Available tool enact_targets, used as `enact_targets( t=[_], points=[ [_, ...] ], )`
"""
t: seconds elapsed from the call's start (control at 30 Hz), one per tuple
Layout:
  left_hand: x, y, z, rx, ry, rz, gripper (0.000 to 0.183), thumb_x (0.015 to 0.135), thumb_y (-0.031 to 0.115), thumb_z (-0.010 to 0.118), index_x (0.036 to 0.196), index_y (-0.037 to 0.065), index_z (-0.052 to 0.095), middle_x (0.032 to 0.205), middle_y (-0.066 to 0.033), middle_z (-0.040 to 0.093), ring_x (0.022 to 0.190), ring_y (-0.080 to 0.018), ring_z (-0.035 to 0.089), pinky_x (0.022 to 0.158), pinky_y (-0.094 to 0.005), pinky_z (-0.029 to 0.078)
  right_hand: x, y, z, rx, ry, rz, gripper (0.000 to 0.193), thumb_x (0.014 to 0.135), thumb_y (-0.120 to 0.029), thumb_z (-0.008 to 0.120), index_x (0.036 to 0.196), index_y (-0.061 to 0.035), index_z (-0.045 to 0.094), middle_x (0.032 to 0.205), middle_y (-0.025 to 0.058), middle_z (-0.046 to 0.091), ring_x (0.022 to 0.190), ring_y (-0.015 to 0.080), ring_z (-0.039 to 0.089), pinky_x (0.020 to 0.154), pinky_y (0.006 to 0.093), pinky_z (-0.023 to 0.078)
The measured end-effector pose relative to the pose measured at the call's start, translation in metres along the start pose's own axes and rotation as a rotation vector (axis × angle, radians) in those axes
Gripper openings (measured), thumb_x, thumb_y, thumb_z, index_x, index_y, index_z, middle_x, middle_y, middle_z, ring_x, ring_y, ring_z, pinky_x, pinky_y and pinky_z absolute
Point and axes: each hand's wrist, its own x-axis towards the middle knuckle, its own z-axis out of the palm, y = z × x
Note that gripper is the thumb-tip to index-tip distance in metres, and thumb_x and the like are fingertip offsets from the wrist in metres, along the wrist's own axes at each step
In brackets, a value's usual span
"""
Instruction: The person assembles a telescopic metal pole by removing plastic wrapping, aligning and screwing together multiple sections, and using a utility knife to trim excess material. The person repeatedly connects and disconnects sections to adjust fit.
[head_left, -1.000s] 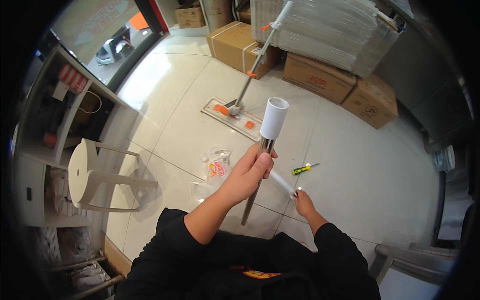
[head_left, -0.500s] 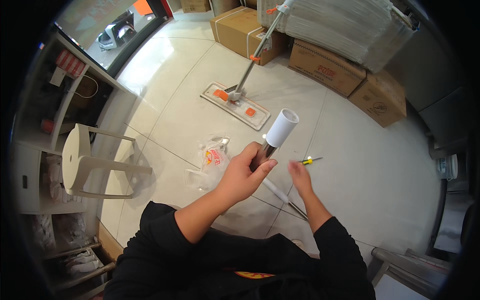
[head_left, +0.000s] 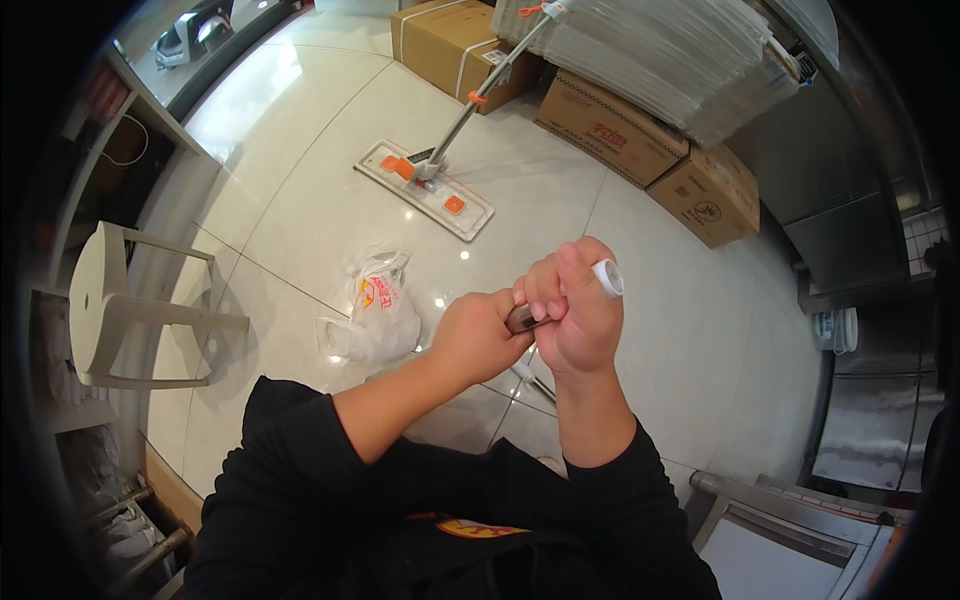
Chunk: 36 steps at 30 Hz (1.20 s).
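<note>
My left hand [head_left: 476, 332] is closed around a metal pole [head_left: 522, 319]. Just above it, my right hand [head_left: 585, 325] wraps the white sleeve [head_left: 608, 279] at the pole's upper end; only the sleeve's tip shows past the fingers. Below my hands a white and metal tube [head_left: 540, 387] shows in part; I cannot tell whether it belongs to the same pole. On the floor to the left sits a white plastic bag [head_left: 385, 318] with red print. Farther off, a flat mop [head_left: 440, 200] with orange clips rests on the tiles, its handle slanting up to the right.
Cardboard boxes [head_left: 610, 125] line the far wall, with a plastic-wrapped stack [head_left: 640, 60] above. A cream stool [head_left: 100, 300] and shelving stand at left. On the right are a white bucket [head_left: 838, 330], metal cabinets and a metal-framed piece [head_left: 780, 520] near me.
My right hand has come up from beside the pole and closed over its white sleeve. The pole's top has tilted right, and the view has shifted right. The yellow screwdriver no longer shows.
</note>
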Motion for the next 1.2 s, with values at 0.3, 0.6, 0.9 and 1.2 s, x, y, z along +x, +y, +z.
enact_targets(
  t=[0.3,0.6,0.9,1.2],
  points=[
    [-0.008,0.007,-0.012,-0.422,-0.442,0.046,0.023,0.079,0.024,0.067,0.075,0.004,0.057,0.053,-0.005,0.052,0.049,-0.0168,0.049,0.048,-0.0308,0.039,-0.005,-0.017,-0.01,0.227,-0.473,0.052,0.02,0.074,-0.006,0.064,0.063,-0.0054,0.047,0.05,0.0056,0.048,0.045,0.0141,0.046,0.053,0.0321,0.048],
    [-0.017,0.016,-0.009,-1.016,-1.495,-0.194,0.016,0.084,0.016,0.065,0.076,0.005,0.057,0.05,0.0022,0.041,0.043,-0.0065,0.037,0.039,-0.0219,0.028,-0.013,-0.02,-0.007,0.685,-1.246,-0.031,0.025,0.08,-0.012,0.064,0.062,-0.0074,0.047,0.051,0.0041,0.048,0.045,0.0171,0.045,0.059,0.0347,0.052],
    [0.002,0.035,0.002,-0.059,-0.126,-0.183,0.034,0.078,0.028,0.065,0.062,0.002,0.049,0.055,-0.0072,0.051,0.052,-0.0187,0.051,0.052,-0.0337,0.042,0.005,-0.022,-0.025,0.177,0.133,0.074,0.023,0.091,-0.026,0.054,0.076,-0.0101,0.046,0.059,0.0003,0.045,0.056,0.0123,0.047,0.059,0.0277,0.043],
    [0.009,0.022,-0.021,-0.656,-0.995,-0.298,0.031,0.08,0.013,0.066,0.061,0.007,0.043,0.046,0.0001,0.04,0.039,-0.009,0.037,0.038,-0.0241,0.029,0.0,-0.026,-0.038,0.481,-0.579,-0.002,0.026,0.089,-0.017,0.052,0.065,-0.0114,0.042,0.048,-0.0013,0.04,0.044,0.0117,0.04,0.044,0.026,0.036]
  ],
)
